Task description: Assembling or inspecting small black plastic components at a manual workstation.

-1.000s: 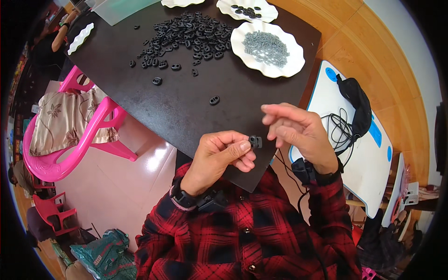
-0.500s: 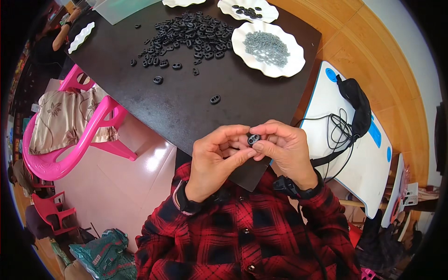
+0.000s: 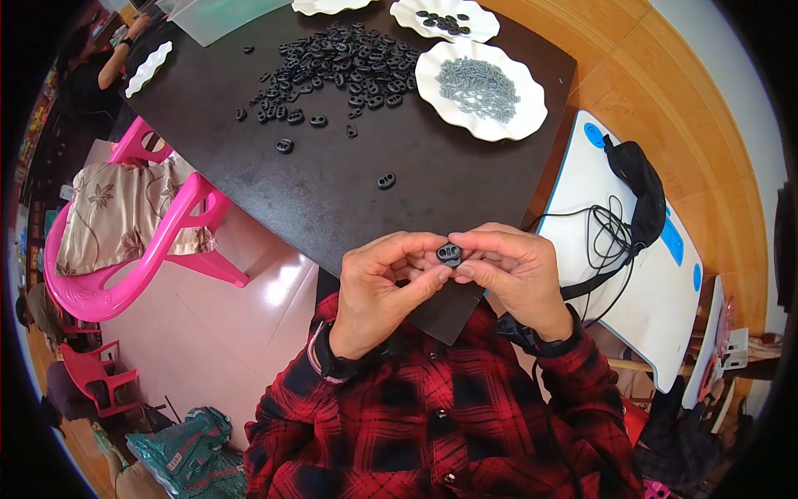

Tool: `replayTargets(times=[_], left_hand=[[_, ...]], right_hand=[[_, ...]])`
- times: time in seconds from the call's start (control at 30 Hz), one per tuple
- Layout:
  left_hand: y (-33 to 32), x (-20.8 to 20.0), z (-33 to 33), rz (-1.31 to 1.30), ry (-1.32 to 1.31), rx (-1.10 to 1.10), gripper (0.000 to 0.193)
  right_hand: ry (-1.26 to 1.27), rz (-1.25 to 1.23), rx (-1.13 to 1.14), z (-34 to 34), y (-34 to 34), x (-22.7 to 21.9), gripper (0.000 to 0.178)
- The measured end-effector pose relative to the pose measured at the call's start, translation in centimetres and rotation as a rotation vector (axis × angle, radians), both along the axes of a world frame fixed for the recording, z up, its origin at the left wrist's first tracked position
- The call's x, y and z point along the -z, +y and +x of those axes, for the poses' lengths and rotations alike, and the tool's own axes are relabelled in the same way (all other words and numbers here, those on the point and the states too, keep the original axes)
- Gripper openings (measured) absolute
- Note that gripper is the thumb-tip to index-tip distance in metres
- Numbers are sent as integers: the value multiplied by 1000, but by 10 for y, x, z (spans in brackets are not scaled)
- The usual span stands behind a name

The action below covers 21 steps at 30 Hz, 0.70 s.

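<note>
The head view looks from the wearer's head steeply down over the plaid shirt (image 3: 374, 445), through a wide fisheye lens that bows straight edges toward a dark round rim. It takes in both hands (image 3: 374, 283) at close range near the middle, the surface (image 3: 324, 195) beyond, and tiled floor (image 3: 195, 333) at left.

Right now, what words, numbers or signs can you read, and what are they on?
No text is clear enough to quote.
Teal bag: its pale label is too small and blurred to read.
Black piece between left hand and right hand: no lettering I can make out.
</note>
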<state>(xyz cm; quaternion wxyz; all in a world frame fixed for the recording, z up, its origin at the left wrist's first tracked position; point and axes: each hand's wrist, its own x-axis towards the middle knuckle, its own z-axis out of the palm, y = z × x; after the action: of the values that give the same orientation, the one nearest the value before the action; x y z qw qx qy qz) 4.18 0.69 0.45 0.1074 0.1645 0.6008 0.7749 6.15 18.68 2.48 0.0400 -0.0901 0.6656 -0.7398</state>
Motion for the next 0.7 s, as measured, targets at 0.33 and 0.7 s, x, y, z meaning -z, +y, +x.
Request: replayTargets(times=[0.33,0.7], left_hand=[[-1,-6,-4,-164,232,-56,24],[-3,-6,-7,-256,301,-75,20]], right_hand=[[103,161,29,0,-3,-1,24],[148,168,52,-4,-8,5,22]])
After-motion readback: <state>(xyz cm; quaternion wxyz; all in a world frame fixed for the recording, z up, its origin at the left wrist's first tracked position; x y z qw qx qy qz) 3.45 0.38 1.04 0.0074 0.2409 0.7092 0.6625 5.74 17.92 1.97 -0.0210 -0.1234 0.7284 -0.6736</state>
